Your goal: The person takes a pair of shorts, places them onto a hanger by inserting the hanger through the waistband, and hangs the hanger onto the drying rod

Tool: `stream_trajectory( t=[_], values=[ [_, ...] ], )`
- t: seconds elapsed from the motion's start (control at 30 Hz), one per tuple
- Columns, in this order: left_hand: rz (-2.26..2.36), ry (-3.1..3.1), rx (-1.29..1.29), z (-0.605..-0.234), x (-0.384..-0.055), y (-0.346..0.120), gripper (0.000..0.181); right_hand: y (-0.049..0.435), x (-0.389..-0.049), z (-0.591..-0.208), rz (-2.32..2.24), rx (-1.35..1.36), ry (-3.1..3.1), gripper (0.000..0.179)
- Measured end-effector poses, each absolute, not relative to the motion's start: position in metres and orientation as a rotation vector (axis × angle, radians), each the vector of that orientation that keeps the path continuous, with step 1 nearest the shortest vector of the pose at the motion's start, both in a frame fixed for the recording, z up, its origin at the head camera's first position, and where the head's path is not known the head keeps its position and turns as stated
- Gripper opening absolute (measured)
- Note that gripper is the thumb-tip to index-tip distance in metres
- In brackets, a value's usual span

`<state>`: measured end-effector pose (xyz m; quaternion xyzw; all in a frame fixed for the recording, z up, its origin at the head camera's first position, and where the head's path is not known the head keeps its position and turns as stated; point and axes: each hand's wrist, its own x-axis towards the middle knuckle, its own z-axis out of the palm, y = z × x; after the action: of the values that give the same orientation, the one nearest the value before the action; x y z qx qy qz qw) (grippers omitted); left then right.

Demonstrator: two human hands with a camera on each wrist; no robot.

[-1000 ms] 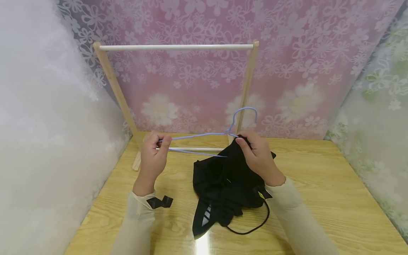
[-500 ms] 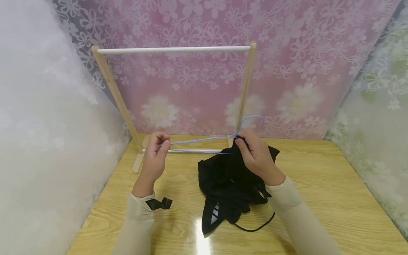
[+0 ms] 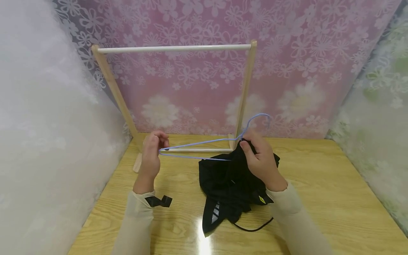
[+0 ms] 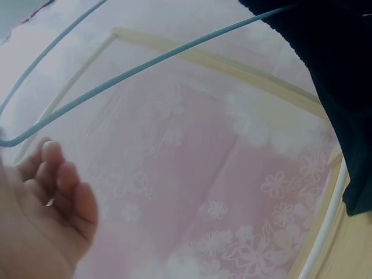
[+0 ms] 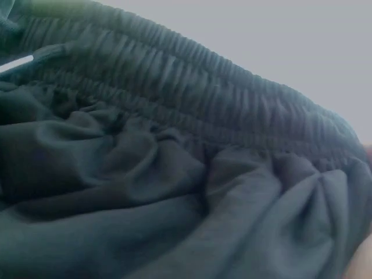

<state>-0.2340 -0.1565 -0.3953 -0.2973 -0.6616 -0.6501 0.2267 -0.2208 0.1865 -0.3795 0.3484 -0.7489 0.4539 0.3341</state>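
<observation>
While both bare hands are raised above a pale yellow wood-grain table (image 3: 318, 177), a thin, light-blue wire clothes hanger (image 4: 139, 68) stretches between them. The right hand (image 3: 261, 161) pinches the gathered top edge of a crumpled black cloth garment (image 3: 223, 180), close to the base of the hanger's hook, which points up and to the right. The left hand (image 3: 152, 156) has its fingers loosely curled and relaxed, and the hanger's bent left end lies against or just beside its palm; the views do not settle which. To the right, the hanger's lower wire disappears into the black garment.

The garment hangs in folds at the right of centre, over the near part of the table; whether its lower end rests on the wood cannot be told. It shows grey-white slanted stripes (image 3: 215, 213), a small yellow patch (image 3: 262, 199) and a thin black cord (image 3: 253, 230) curving out on the near side. The right wrist view shows its ruched elastic waistband (image 5: 174, 75) up close.

Beyond the hands, at the far left and centre, stands a pale wooden rack with white bars (image 3: 116, 94). A pink floral backdrop (image 3: 197, 95) covers the far side.
</observation>
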Motion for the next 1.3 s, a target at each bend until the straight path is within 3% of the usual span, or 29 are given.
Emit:
stream_trajectory(
  t=[0.3, 0.47, 0.57, 0.67, 0.8, 1.03, 1.3],
  values=[
    [-1.84, -2.133, -0.736, -0.396, -0.235, -0.16, 0.022, 0.195, -0.208, -0.38, 1.175, 0.809, -2.019, 0.021],
    [-1.859, -2.386, -0.784, -0.399, -0.238, -0.159, 0.028, 0.198, -0.201, -0.374, 1.218, 0.774, -1.967, 0.016],
    [-1.678, -2.606, -0.912, -0.403, -0.237, -0.156, 0.024, 0.199, -0.198, -0.369, 1.245, 0.765, -1.917, 0.011],
    [-1.487, -2.749, -1.2, -0.409, -0.236, -0.15, 0.018, 0.198, -0.197, -0.367, 1.273, 0.768, -1.875, 0.009],
    [-1.397, -2.836, -1.495, -0.415, -0.234, -0.136, 0.03, 0.195, -0.194, -0.366, 1.297, 0.784, -1.844, 0.009],
    [-1.326, -3.038, -1.484, -0.425, -0.232, -0.117, 0.046, 0.189, -0.189, -0.366, 1.307, 0.833, -1.827, 0.016],
    [-1.341, -3.131, -1.477, -0.432, -0.233, -0.112, 0.061, 0.186, -0.191, -0.367, 1.355, 0.876, -1.798, 0.008]
  ],
)
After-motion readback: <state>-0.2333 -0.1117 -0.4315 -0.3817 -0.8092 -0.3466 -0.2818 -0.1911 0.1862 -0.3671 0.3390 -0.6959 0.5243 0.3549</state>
